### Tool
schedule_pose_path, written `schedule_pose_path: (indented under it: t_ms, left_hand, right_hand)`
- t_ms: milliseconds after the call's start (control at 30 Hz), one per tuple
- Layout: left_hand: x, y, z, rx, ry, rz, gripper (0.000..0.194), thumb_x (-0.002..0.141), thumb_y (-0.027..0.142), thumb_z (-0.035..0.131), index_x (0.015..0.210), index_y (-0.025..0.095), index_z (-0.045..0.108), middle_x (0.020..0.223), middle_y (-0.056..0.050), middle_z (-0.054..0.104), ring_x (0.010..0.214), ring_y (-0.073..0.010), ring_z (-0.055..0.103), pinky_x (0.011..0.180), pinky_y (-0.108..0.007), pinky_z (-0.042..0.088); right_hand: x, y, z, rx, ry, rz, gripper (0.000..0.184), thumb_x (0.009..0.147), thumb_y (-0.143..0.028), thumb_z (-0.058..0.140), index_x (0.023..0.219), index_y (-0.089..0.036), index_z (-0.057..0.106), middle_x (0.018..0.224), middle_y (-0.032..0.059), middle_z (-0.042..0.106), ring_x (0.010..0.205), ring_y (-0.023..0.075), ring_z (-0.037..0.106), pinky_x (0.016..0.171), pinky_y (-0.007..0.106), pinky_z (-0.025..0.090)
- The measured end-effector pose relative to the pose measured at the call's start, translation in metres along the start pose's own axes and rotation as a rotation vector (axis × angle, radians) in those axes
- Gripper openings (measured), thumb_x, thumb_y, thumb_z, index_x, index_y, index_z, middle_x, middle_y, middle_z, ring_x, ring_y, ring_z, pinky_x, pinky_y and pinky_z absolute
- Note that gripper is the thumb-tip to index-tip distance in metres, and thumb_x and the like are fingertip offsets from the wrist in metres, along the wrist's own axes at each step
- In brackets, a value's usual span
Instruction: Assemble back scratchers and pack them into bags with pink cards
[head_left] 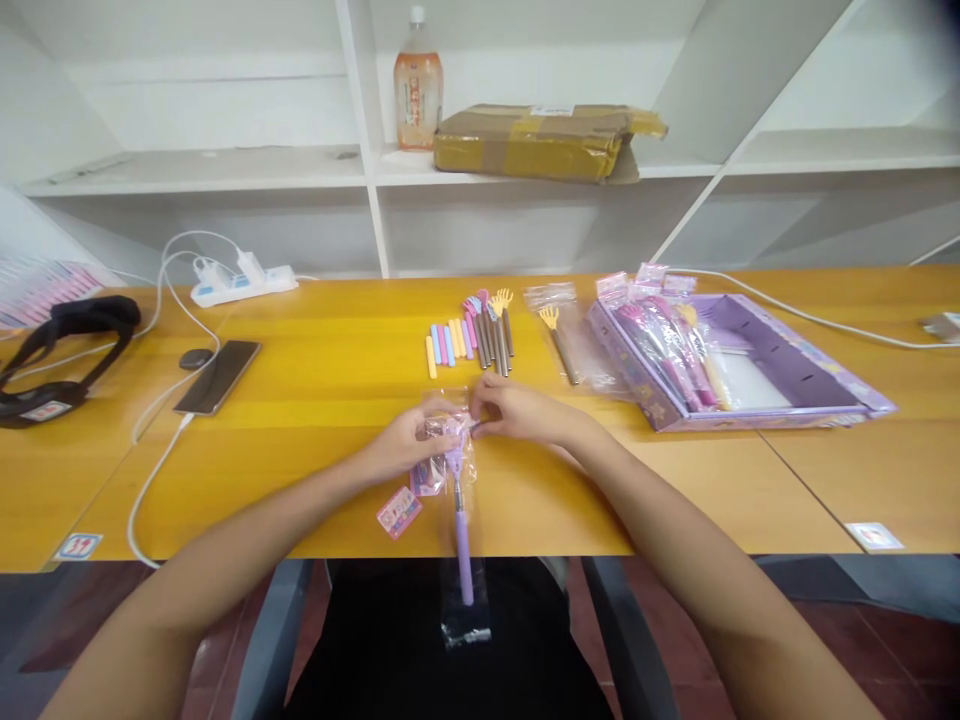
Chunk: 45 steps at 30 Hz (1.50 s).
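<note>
A purple back scratcher lies inside a long clear plastic bag, its handle reaching past the table's front edge. My left hand is closed on the upper part of the bag, by the scratcher's head. At the bag's top right edge, my right hand pinches the plastic between thumb and fingers. A small pink printed card lies on the table below my left hand. Another printed card shows beside the bag, partly covered by plastic and fingers.
Beyond my hands lie several coloured handle sleeves and several unwrapped back scratchers. One yellow-headed scratcher rests on clear bags. A purple box at right holds bagged scratchers. Leftward are a phone and power strip.
</note>
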<state>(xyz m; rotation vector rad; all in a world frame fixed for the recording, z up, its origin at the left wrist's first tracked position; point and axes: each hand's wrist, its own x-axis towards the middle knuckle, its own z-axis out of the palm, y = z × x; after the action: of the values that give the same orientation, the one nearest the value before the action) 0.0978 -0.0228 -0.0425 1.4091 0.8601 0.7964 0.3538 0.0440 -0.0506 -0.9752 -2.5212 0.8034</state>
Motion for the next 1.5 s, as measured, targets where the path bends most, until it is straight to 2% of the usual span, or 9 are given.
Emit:
schedule_pose_path:
  t_ms: [233,433,633,733,800,900,1033,1300,1500]
  left_hand:
    - [0.002,-0.002,-0.009,0.161,0.097,0.096,0.036,0.1,0.053,0.065,0.106,0.018,0.065,0.09,-0.002,0.067,0.073,-0.0135,0.064,0.067,-0.025,0.051]
    - [0.007,-0.005,-0.017,0.185,0.119,0.073,0.039,0.098,0.056,0.066,0.092,0.019,0.058,0.065,0.004,0.058,0.05,-0.0109,0.054,0.051,-0.023,0.046]
    - [0.01,-0.007,-0.018,0.157,0.216,0.019,0.06,0.095,0.074,0.06,0.073,0.017,0.059,0.062,0.0,0.057,0.051,-0.0112,0.052,0.048,-0.024,0.043]
    - [0.01,-0.008,-0.018,0.078,0.238,-0.01,0.067,0.091,0.08,0.059,0.07,0.016,0.06,0.059,0.0,0.056,0.051,-0.0115,0.051,0.05,-0.025,0.042]
    - [0.01,-0.009,-0.017,-0.024,0.202,0.014,0.07,0.09,0.083,0.057,0.076,0.015,0.063,0.067,-0.003,0.061,0.059,-0.0135,0.057,0.057,-0.026,0.047]
    - [0.008,-0.008,-0.014,-0.157,0.069,0.083,0.072,0.094,0.083,0.051,0.105,0.014,0.069,0.096,-0.01,0.072,0.087,-0.0212,0.069,0.079,-0.033,0.057]
    - [0.008,-0.009,-0.008,-0.046,0.02,0.146,0.051,0.092,0.054,0.077,0.127,0.018,0.067,0.123,-0.012,0.073,0.115,-0.0256,0.069,0.103,-0.038,0.054]
    - [0.011,-0.019,-0.01,-0.009,0.008,0.091,0.045,0.093,0.044,0.077,0.128,0.017,0.073,0.129,-0.015,0.075,0.119,-0.028,0.072,0.107,-0.046,0.056]
    - [0.009,-0.014,-0.01,0.026,0.052,0.081,0.045,0.092,0.046,0.079,0.126,0.018,0.076,0.135,-0.014,0.074,0.119,-0.0272,0.072,0.106,-0.044,0.056]
  right_hand:
    - [0.002,0.003,0.008,0.052,0.064,-0.011,0.04,0.083,-0.028,0.084,0.117,-0.018,0.067,0.106,0.0045,0.058,0.091,0.019,0.058,0.084,0.031,0.047]
    - [0.004,0.002,0.01,0.13,0.04,0.047,0.025,0.083,-0.029,0.083,0.095,-0.018,0.065,0.092,0.0011,0.059,0.076,0.0152,0.055,0.071,0.028,0.044]
    - [-0.003,-0.024,0.004,0.046,0.692,-0.195,0.011,0.105,-0.031,0.057,0.1,-0.022,0.059,0.089,0.0043,0.063,0.078,0.0187,0.056,0.073,0.034,0.045]
    - [-0.009,-0.04,0.009,-0.242,0.565,-0.539,0.013,0.106,-0.023,0.052,0.11,-0.024,0.064,0.1,0.0074,0.07,0.089,0.0213,0.062,0.078,0.037,0.048]
    - [-0.009,-0.046,0.015,-0.413,0.406,-0.604,0.022,0.108,-0.019,0.048,0.12,-0.024,0.066,0.109,0.0081,0.073,0.09,0.0212,0.063,0.075,0.037,0.047]
    - [-0.003,-0.048,0.023,-0.494,0.378,-0.504,0.03,0.11,-0.018,0.046,0.131,-0.022,0.065,0.116,0.0107,0.072,0.093,0.022,0.064,0.076,0.038,0.048]
    - [0.002,-0.044,0.025,-0.337,0.513,-0.411,0.031,0.11,-0.023,0.046,0.136,-0.02,0.063,0.113,0.0133,0.068,0.095,0.0237,0.063,0.08,0.04,0.054]
    - [0.008,-0.038,0.033,0.24,0.577,-0.206,0.018,0.108,-0.031,0.057,0.124,-0.022,0.06,0.107,0.009,0.069,0.089,0.02,0.067,0.082,0.038,0.058]
    - [0.008,-0.037,0.03,0.184,0.581,-0.32,0.014,0.103,-0.032,0.067,0.113,-0.023,0.067,0.103,0.0071,0.066,0.093,0.0206,0.063,0.084,0.038,0.057]
